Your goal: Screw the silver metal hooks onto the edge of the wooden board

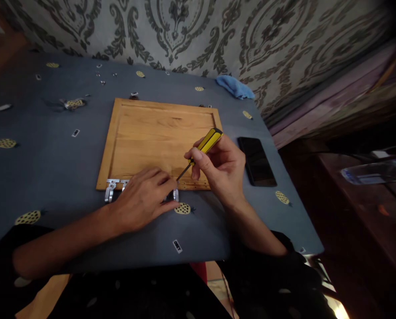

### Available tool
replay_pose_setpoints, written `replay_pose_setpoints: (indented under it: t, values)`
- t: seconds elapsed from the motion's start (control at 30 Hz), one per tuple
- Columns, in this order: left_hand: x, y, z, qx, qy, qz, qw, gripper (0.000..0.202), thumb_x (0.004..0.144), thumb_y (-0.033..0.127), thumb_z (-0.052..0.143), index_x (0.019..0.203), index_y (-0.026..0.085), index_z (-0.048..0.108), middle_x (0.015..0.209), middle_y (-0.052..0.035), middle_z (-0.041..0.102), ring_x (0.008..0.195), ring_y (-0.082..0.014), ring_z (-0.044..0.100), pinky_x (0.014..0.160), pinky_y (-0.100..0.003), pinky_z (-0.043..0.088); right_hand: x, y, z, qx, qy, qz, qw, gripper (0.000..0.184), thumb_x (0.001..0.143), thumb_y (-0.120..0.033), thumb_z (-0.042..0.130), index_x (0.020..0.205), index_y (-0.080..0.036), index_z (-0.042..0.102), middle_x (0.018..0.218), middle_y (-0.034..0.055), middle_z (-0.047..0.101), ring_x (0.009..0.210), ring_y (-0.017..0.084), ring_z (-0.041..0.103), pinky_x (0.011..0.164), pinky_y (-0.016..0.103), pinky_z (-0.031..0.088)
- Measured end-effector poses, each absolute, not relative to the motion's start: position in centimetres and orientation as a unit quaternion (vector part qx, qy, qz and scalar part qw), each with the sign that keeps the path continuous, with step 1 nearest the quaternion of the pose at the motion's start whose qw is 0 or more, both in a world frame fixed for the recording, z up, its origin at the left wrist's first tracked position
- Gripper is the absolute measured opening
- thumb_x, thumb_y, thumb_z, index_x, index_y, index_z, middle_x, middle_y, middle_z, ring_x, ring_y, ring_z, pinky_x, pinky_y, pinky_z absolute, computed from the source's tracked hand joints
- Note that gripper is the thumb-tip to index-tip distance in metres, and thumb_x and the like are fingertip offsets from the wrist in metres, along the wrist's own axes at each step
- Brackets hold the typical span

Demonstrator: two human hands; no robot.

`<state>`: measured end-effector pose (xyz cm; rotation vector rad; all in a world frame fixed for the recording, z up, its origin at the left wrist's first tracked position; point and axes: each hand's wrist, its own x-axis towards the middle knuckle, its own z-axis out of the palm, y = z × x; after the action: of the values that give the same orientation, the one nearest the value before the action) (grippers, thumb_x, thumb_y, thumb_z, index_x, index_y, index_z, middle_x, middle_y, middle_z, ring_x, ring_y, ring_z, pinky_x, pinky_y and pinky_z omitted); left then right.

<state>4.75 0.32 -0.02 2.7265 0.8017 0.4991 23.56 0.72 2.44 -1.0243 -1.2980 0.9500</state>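
Note:
My right hand pinches a yellow and black screwdriver, held at a slant. Its metal shaft points down to the left, and the tip is at the near edge of a wooden panel with a raised frame. Close to that tip, my left hand has thumb and forefinger closed round a metal hinge, mostly hidden by the fingers. Another silver hinge sits at the panel's near left corner, with a further metal piece partly covered by my left hand. Small holes dot the near edge on the right.
A black phone lies right of the panel. At the back right is a blue cloth. Small metal bits are scattered at the back left of the blue patterned tablecloth. Patterned wallpaper borders the table's far side.

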Motion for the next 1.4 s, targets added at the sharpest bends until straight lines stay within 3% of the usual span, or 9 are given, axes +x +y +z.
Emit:
replay_pose_setpoints:
  t: [0.2,0.67,1.13,1.4]
  values:
    - [4.51,0.2,0.1,0.942,0.267,0.167,0.119,0.024,0.098,0.037,0.061,0.106,0.016,0.068,0.096,-0.0079,0.071,0.092,-0.0253,0.065,0.081,-0.04,0.055,23.78,0.73,2.26,-0.441,-0.566,0.405,0.567,0.038,0.078,-0.053,0.078,0.079,-0.023,0.055,0.07,-0.006,0.059,0.046,0.005,0.051,0.038,0.02,0.045]
    - [4.6,-0.2,0.17,0.943,0.259,0.194,0.077,0.026,0.1,0.036,0.057,0.106,0.013,0.068,0.101,-0.0097,0.072,0.092,-0.0262,0.067,0.08,-0.043,0.058,23.9,0.86,2.13,-0.411,-0.57,0.436,0.563,0.038,0.079,-0.044,0.08,0.075,-0.023,0.048,0.065,-0.009,0.052,0.043,0.005,0.051,0.04,0.02,0.045]
    - [4.59,-0.36,-0.11,0.941,0.254,0.209,0.076,0.031,0.1,0.036,0.056,0.115,0.012,0.067,0.107,-0.01,0.073,0.09,-0.0279,0.068,0.077,-0.046,0.058,23.93,0.95,1.85,-0.377,-0.565,0.437,0.59,0.033,0.079,-0.04,0.081,0.077,-0.02,0.055,0.07,-0.0076,0.051,0.047,0.004,0.05,0.04,0.018,0.045]
    - [4.56,-0.34,-0.22,0.94,0.25,0.223,0.07,0.037,0.103,0.041,0.048,0.113,0.012,0.067,0.105,-0.0093,0.074,0.089,-0.0275,0.069,0.075,-0.045,0.058,24.43,0.67,2.52,-0.379,-0.581,0.474,0.542,0.027,0.085,-0.043,0.074,0.091,-0.018,0.064,0.076,-0.0054,0.06,0.05,0.004,0.057,0.047,0.02,0.047]
